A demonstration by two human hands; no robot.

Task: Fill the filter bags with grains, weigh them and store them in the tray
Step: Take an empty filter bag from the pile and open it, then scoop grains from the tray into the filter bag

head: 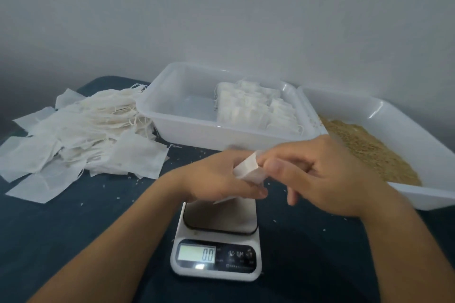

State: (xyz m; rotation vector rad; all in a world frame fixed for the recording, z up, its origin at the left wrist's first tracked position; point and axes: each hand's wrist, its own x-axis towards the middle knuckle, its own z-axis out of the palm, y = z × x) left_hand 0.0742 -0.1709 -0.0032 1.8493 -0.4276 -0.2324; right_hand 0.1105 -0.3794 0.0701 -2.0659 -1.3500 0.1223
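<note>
Both hands — left hand (216, 179), right hand (320, 174) — pinch a white paper filter bag (248, 171) between fingertips, opening it — next, grains from the tan heap (369, 152) beyond the right fingers, I'd guess.

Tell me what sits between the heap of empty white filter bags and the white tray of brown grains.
In the head view, a clear plastic tray holding filled white bags sits between the heap of empty bags and the grain tray.

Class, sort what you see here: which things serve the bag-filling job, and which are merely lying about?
Part of the job:
filter bag held by left hand and right hand
empty bags
scale
storage tray
filled bags
grain tray
grains

Lying about:
spilled grains
</note>
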